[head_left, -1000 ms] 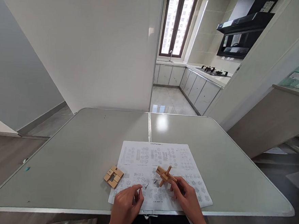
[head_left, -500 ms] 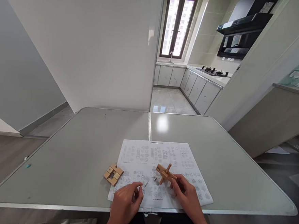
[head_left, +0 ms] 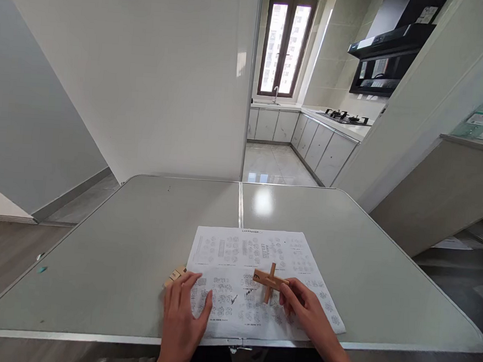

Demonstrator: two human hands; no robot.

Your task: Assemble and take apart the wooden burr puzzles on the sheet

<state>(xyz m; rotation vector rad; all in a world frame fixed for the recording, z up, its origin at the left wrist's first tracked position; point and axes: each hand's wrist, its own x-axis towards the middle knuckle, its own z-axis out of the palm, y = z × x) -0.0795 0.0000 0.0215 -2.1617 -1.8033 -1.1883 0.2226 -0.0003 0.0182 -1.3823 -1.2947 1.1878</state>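
Note:
My right hand (head_left: 304,306) pinches one end of a cross-shaped wooden puzzle (head_left: 268,281), holding it over the paper. A dark mark shows on the puzzle's left end. My left hand (head_left: 186,307) reaches over a small square wooden block puzzle (head_left: 174,276), its fingers apart. Most of that second puzzle is hidden behind the hand; whether the fingers touch it I cannot tell. The white paper (head_left: 257,248) lies beneath both hands, printed with rows of small diagrams and bearing dark handwritten tick marks.
The grey-green table (head_left: 106,271) has a metal rim and a central seam (head_left: 240,203). A small teal bit (head_left: 42,269) lies near its left edge. Beyond stand a white wall (head_left: 182,77) and a kitchen with a gas stove (head_left: 343,117). A shelf unit (head_left: 443,189) is at the right.
My left hand has moved left from the paper and opened over the square block puzzle, covering much of it. The cross-shaped puzzle in my right hand has turned slightly and shifted right.

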